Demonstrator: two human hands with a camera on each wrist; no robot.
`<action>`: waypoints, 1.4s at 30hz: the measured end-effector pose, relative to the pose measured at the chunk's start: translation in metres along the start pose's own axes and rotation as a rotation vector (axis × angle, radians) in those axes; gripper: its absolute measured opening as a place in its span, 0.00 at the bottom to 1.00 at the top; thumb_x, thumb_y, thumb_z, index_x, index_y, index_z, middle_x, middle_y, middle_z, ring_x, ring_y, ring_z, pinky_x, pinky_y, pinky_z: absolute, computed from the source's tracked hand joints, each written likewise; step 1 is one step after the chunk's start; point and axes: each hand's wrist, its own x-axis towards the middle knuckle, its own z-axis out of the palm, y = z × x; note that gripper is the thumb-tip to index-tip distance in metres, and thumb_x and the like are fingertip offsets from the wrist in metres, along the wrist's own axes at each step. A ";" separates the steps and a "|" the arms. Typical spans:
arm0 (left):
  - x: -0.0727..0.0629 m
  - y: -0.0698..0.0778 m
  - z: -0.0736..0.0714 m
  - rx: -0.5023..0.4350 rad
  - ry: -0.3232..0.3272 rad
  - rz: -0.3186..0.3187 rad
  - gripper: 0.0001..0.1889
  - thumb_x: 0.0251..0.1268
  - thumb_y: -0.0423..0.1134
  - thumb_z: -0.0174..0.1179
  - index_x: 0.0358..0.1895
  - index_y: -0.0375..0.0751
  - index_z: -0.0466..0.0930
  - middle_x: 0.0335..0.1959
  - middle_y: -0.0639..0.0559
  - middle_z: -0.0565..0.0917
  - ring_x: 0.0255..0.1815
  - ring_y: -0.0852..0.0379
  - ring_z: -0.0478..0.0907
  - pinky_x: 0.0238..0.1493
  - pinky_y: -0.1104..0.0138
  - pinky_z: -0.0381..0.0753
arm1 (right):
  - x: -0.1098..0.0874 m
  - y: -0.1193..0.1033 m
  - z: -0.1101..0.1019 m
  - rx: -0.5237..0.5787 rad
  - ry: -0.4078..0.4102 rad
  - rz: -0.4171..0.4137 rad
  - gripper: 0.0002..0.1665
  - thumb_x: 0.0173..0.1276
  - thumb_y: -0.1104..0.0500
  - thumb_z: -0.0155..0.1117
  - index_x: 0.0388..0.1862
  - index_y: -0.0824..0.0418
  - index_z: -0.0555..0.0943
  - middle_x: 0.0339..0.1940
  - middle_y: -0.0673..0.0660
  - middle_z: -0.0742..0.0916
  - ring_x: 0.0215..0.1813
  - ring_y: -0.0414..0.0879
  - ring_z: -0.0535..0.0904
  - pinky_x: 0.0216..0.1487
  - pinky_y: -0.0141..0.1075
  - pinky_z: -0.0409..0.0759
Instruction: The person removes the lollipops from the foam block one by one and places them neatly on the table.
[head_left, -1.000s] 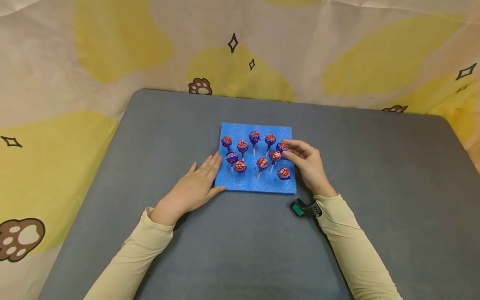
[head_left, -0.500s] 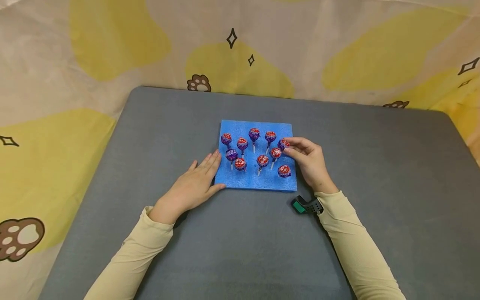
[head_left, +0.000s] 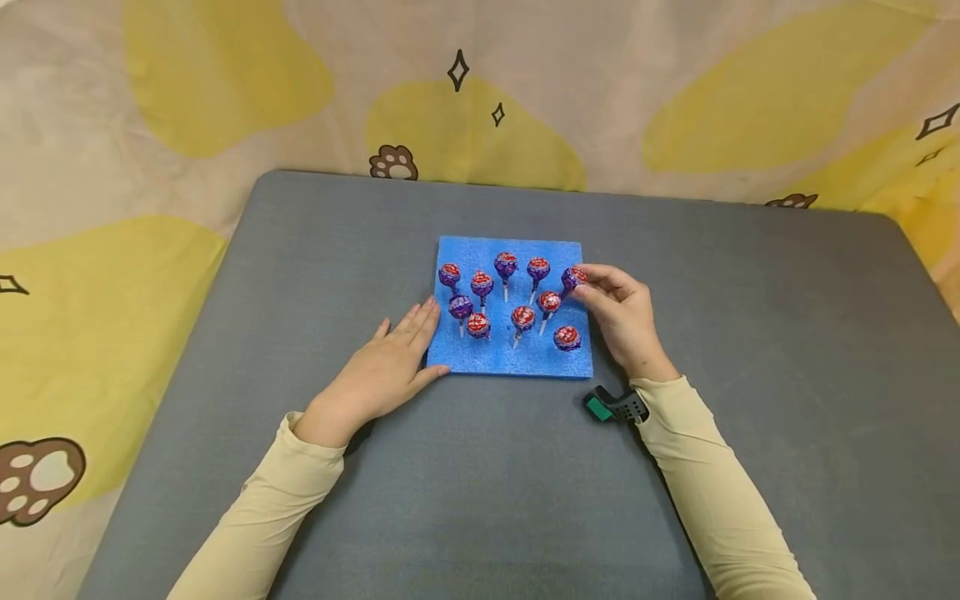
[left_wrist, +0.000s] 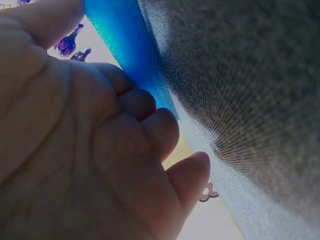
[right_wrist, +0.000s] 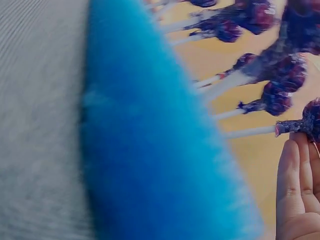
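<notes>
Nearer, the left hand point(head_left: 381, 369) lies with straight fingers against the left edge of the board point(head_left: 502, 362), which looks like light foam and may slide easily. Farther, well apart from it, the right hand point(head_left: 627, 321), wrist to the near right, pinches a lollipop point(head_left: 571, 280) by the board's right edge between thumb and fingers; this should be light and hard, perhaps slippery outside, and is surest to hold around its ball point(head_left: 572, 276).

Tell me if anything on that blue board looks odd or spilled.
In the head view, one lollipop near the left hand looks odd: it shows mostly purple, while the others show red tops. Nothing looks spilled.
</notes>
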 end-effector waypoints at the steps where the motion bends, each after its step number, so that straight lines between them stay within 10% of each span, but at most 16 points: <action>1: 0.000 0.000 0.000 0.000 0.000 0.001 0.40 0.71 0.56 0.46 0.74 0.35 0.42 0.76 0.45 0.44 0.75 0.48 0.42 0.69 0.45 0.45 | 0.000 -0.001 -0.001 0.019 0.008 -0.001 0.16 0.63 0.76 0.58 0.41 0.61 0.85 0.35 0.55 0.86 0.36 0.43 0.81 0.43 0.32 0.80; 20: 0.001 0.000 0.002 0.006 -0.009 -0.009 0.40 0.71 0.56 0.46 0.75 0.36 0.41 0.76 0.45 0.43 0.75 0.48 0.41 0.69 0.45 0.43 | 0.011 -0.015 -0.036 0.108 0.220 0.120 0.08 0.63 0.73 0.60 0.32 0.67 0.86 0.33 0.58 0.87 0.34 0.45 0.83 0.42 0.34 0.81; 30: 0.001 0.000 0.002 0.000 -0.010 -0.016 0.40 0.71 0.56 0.46 0.75 0.36 0.41 0.76 0.45 0.43 0.75 0.48 0.40 0.69 0.44 0.43 | 0.011 -0.018 -0.054 0.024 0.180 0.242 0.05 0.62 0.70 0.64 0.34 0.65 0.86 0.34 0.55 0.86 0.34 0.42 0.82 0.40 0.32 0.81; 42: 0.001 0.000 0.002 0.000 -0.015 -0.024 0.40 0.71 0.56 0.45 0.75 0.37 0.40 0.76 0.46 0.42 0.76 0.49 0.40 0.69 0.43 0.42 | 0.012 -0.013 -0.054 -0.209 0.158 0.205 0.07 0.60 0.68 0.66 0.38 0.66 0.87 0.35 0.53 0.87 0.38 0.39 0.84 0.42 0.30 0.80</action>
